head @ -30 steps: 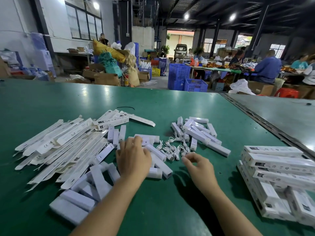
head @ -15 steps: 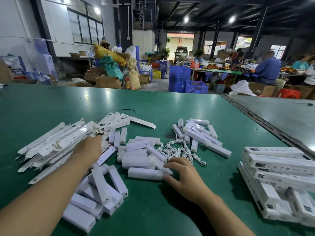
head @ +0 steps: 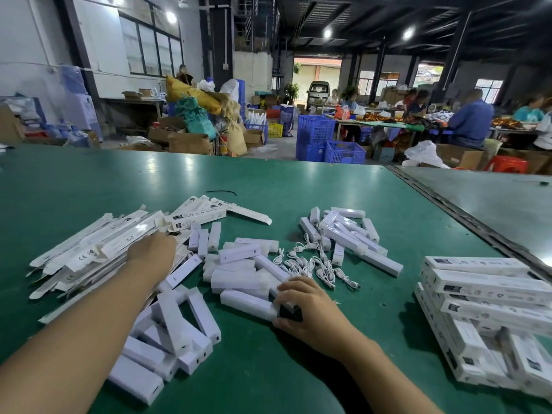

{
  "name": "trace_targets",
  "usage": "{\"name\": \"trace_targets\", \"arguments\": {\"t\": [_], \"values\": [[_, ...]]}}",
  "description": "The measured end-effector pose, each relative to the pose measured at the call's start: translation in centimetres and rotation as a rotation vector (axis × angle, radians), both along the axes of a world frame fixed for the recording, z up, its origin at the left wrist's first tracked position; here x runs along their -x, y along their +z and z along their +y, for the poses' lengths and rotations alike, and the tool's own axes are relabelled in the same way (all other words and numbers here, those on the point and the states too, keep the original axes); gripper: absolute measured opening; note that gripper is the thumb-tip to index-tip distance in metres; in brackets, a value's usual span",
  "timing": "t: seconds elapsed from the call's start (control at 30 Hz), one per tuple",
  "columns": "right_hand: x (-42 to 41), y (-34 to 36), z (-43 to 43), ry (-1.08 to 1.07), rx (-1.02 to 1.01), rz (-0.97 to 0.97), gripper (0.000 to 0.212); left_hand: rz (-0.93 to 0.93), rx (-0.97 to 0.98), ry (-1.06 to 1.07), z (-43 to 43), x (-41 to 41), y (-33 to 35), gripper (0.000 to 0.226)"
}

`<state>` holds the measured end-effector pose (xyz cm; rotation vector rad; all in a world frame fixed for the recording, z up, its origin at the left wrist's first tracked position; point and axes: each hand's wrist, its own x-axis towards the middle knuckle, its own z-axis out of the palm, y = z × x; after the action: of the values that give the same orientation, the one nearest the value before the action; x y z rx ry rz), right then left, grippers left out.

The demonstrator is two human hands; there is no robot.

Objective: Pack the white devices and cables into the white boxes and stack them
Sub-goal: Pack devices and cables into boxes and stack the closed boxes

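Note:
Flat unfolded white boxes (head: 98, 252) lie in a heap at the left of the green table (head: 268, 186). My left hand (head: 152, 252) reaches onto the right edge of that heap; its fingers are hidden among the boxes. White devices (head: 239, 282) lie scattered in the middle, with more (head: 167, 333) under my left forearm. My right hand (head: 310, 309) grips the end of a white device (head: 248, 303) near the front. A tangle of white cables (head: 313, 264) lies just beyond it. Packed white boxes (head: 490, 294) are stacked at the right.
Another cluster of white devices (head: 346, 234) lies beyond the cables. A black cable tie (head: 221, 192) lies farther back. A seam (head: 466, 216) divides this table from a second one at the right. People work at tables in the far background.
My left hand moved left from the middle devices onto the flat box heap. My right hand shifted left from the cables and closed round the end of a device.

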<state>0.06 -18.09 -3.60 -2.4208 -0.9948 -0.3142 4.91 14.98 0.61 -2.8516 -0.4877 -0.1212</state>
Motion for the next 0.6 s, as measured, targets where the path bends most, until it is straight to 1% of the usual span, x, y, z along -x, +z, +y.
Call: {"name": "trace_targets", "arguments": {"t": [0.13, 0.2, 0.27, 0.4, 0.5, 0.6], "values": [[0.3, 0.0, -0.3, -0.021, -0.025, 0.017, 0.032, 0.067, -0.197, -0.032, -0.8, -0.3, 0.5, 0.034], [0.3, 0.1, -0.4, -0.044, -0.045, 0.028, 0.032, 0.063, -0.238, -0.017, -1.3, -0.4, 0.7, 0.039], [0.3, 0.3, -0.5, -0.054, -0.058, 0.038, 0.031, 0.018, -0.243, 0.026, -1.9, -0.5, 1.2, 0.039], [0.4, 0.4, -0.5, -0.072, -0.071, 0.056, 0.034, -0.171, -0.106, 0.07, -3.2, -1.0, 3.0, 0.038], [0.5, 0.6, -0.5, -0.111, -0.098, 0.061, 0.033, -0.365, 0.06, -0.043, -5.1, -1.2, 4.8, 0.029], [0.7, 1.0, -0.5, -0.145, -0.177, 0.015, 0.025, -0.579, 0.27, -0.198, -7.5, -0.9, 6.7, 0.022]]}}
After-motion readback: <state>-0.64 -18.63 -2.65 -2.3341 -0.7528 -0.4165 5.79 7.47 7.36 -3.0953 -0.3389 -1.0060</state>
